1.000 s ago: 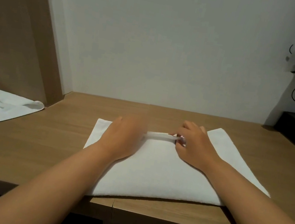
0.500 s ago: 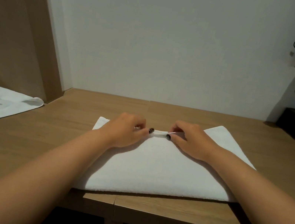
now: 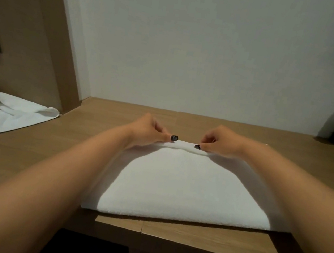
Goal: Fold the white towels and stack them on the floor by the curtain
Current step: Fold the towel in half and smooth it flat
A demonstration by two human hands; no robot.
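Head camera view: flat white folded terry towel (image 3: 184,186) lies on the brown wooden table (image 3: 81,156) near its front edge. Left hand (image 3: 149,131) and right hand (image 3: 219,141) each pinch its far edge with curled fingers. Crumpled white towel (image 3: 2,112) lies far left.

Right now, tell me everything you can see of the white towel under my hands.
The folded white towel looks like soft terry cloth, plain and unmarked. It lies flat on the wooden table, its near edge close to the table's front edge. Its far edge is raised into a small roll, pinched by the left hand and the right hand, thumbs on top. Both forearms cross over its sides, hiding its far corners.
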